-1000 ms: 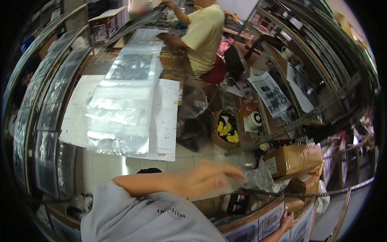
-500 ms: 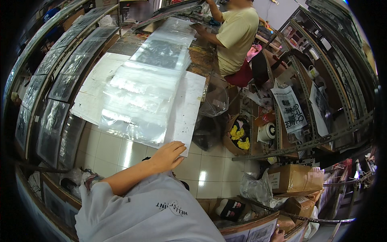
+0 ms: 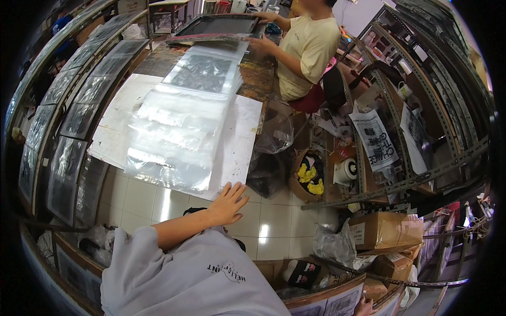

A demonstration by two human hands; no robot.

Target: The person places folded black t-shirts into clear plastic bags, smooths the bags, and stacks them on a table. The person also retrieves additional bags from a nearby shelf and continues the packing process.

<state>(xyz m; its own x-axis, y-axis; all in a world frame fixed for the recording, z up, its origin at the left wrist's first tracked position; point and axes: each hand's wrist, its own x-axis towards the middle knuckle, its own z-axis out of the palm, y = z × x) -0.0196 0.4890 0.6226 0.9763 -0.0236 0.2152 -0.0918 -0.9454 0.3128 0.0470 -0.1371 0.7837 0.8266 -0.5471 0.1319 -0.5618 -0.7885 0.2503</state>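
Note:
My left hand (image 3: 229, 205) is open, fingers spread, at the near edge of a white board (image 3: 235, 150). On that board lies a stack of clear plastic sleeves (image 3: 174, 142), with a dark-printed clear sheet (image 3: 203, 72) beyond it. Low on the right, my right hand (image 3: 364, 306) shows only in part, its fingers curled at the edge of a wood-edged frame (image 3: 337, 301). Across the table, a person in a yellow shirt (image 3: 311, 55) holds a dark screen frame (image 3: 221, 25) tilted over the tabletop with both hands.
Racks of framed screens (image 3: 79, 113) line the left side. To the right stand metal shelves (image 3: 421, 89) with hanging printed sheets. Cardboard boxes (image 3: 387, 231) and a carton with yellow cloth (image 3: 307, 176) sit low on the right. Tiled floor (image 3: 274, 221) lies below the board.
The other person has swung the dark screen frame down over the far part of the table. My left hand's fingers have spread; the right hand stays at the frame edge.

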